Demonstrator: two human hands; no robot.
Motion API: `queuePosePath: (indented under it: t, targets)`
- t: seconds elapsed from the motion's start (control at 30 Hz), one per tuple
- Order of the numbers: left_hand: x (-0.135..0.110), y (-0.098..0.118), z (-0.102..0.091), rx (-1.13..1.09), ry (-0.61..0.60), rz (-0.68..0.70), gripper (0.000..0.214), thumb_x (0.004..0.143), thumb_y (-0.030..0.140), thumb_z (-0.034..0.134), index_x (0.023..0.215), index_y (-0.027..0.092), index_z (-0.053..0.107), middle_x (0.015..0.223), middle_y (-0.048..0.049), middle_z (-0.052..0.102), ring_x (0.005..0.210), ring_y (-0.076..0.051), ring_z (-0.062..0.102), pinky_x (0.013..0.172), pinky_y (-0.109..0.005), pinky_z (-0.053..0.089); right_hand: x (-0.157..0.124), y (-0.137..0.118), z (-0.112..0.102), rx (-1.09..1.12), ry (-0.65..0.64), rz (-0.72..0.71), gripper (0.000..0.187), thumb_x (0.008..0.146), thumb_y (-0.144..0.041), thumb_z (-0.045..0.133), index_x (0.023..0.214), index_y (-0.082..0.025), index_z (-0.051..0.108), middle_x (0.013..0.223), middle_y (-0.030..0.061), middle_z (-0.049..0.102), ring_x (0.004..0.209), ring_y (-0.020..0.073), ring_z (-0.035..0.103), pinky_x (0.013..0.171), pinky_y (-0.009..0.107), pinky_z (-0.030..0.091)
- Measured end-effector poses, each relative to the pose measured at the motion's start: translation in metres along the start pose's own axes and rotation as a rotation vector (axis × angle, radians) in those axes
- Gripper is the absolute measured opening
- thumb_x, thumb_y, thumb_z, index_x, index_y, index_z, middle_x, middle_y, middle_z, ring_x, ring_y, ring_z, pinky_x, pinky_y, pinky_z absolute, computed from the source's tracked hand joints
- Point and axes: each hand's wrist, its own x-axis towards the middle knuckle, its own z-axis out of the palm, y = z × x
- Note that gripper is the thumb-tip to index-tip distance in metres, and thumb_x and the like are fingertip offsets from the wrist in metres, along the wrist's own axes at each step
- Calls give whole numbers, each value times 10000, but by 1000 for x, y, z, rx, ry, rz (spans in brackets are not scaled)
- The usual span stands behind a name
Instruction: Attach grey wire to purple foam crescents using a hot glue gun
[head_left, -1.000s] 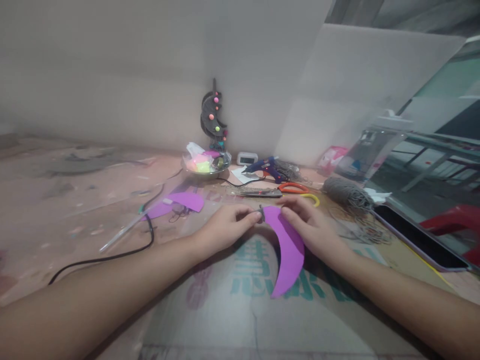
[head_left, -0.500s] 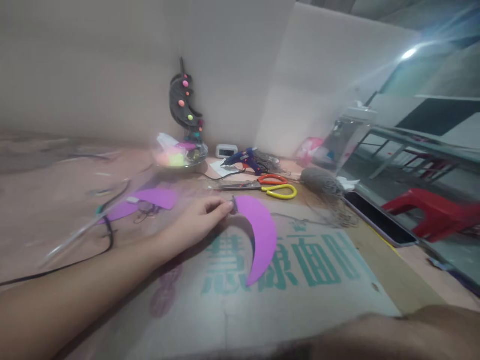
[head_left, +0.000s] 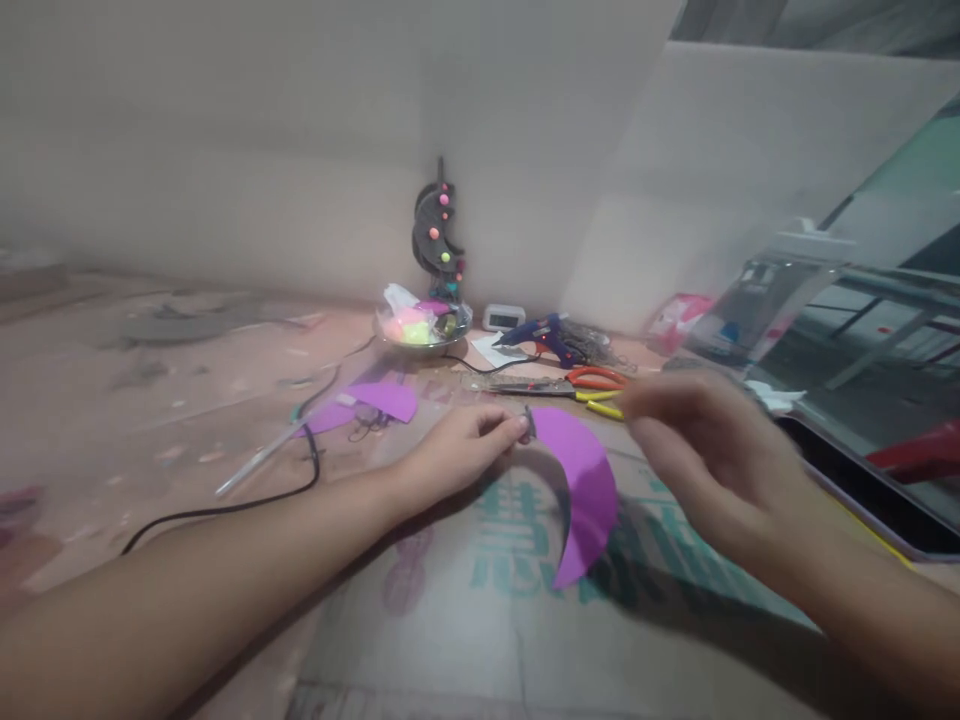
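Crescent: purple sheet (head_left: pixel 592 490), broad curve to the right, lower tip pointing toward the near edge of the cardboard (head_left: pixel 420 650); whether that tip touches the board is hard to judge.
Yarn: short grey bit (head_left: pixel 530 428) at the crescent's upper tip, beside the thumb.
Left hand: (head_left: pixel 463 448) thumb and finger pinching the crescent's upper tip, at the grey yarn.
Right hand: (head_left: pixel 709 450) apart from the crescent, fingers curled, blurred; no saying whether it grasps anything.
Good handling: a firm, flat pinch at the tip should keep the yarn from slipping; too hard a squeeze could crease the thin sheet. Any pull is probably best kept light and even.
Far side of cardboard: scissors (head_left: pixel 555 389), blades leftward, handles near the right fingertips; a low sweep that way might knock them.
Left of cardboard: second purple piece (head_left: pixel 394 400), clear stick (head_left: pixel 259 461), black cable (head_left: pixel 225 512) along the bench (head_left: pixel 187 400).
Right edge of cardboard: phone (head_left: pixel 877 492), near the right wrist; a wide swing could brush it.
Roomiest side: toward the cardboard's near edge, below the crescent.
Bench's far edge: bowl (head_left: pixel 420 350), glue gun (head_left: pixel 551 337).
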Motion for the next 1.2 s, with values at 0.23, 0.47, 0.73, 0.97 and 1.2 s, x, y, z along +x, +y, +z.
queuePosePath:
  t: [0.23,0.47,0.73,0.97,1.2]
  targets:
    - [-1,-1,-1,-4,1,32,357,904,437,480,716,156,595,658,22,548,619,-114,487,583,-217,367,57,-5,45,323,-229,414,324,841,-504,542,835,-183,584,762,18,582,649,152,526,567,273,419]
    - [0,-7,2,-131,-5,41,440,949,480,357,736,156,566,670,7,546,650,-129,516,607,-236,397,43,-4,48,366,-264,469,378,814,-540,555,714,-176,541,640,-22,488,568,118,437,506,242,341]
    - [-3,-1,0,15,-5,8,315,882,414,494,707,168,586,606,31,539,578,-117,490,559,-228,377,46,-6,49,371,-291,428,390,817,-558,559,742,-176,576,673,-3,528,611,133,471,544,247,388]
    - [-3,1,2,15,26,30,238,813,323,594,988,166,629,863,-14,656,726,-139,572,631,-236,437,45,-7,50,368,-269,453,401,792,-564,567,689,-178,536,631,-20,480,579,120,428,516,238,352]
    - [-7,5,1,181,172,160,262,809,317,645,1040,195,658,917,-20,684,821,-167,601,734,-277,463,44,-5,51,441,-270,541,427,772,-586,585,702,-166,565,634,-17,495,562,115,430,504,235,342]
